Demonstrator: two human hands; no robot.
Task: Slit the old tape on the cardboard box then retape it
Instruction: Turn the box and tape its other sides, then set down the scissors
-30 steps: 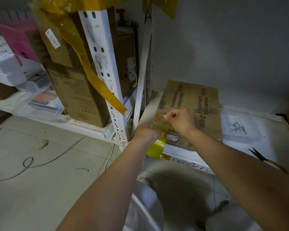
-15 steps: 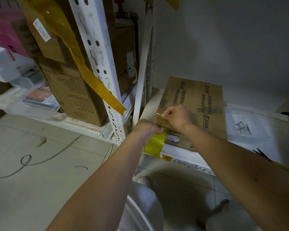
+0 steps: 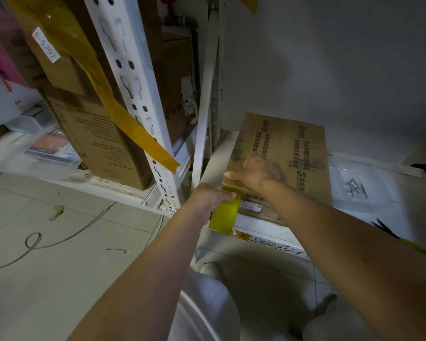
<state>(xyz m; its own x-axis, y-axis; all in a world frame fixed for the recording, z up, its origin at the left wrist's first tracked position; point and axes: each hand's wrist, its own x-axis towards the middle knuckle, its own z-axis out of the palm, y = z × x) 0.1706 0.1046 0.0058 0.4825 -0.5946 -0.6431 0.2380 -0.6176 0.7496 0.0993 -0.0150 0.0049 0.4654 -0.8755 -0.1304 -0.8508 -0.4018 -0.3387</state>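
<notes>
My left hand (image 3: pixel 210 198) grips the yellow tape roll (image 3: pixel 224 215) at the box's (image 3: pixel 288 153) seven o'clock corner; my right hand (image 3: pixel 255 172) lies on the box top. Its fingers blur; I cannot tell their grip.

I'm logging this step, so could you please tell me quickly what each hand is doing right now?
Left hand: grips the yellow tape roll.
Right hand: rests on the cardboard box at its near-left corner; blurred, so I cannot tell whether its fingers pinch anything.

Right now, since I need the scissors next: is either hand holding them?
No: the scissors lie on the shelf; the left hand grips the tape roll.
</notes>
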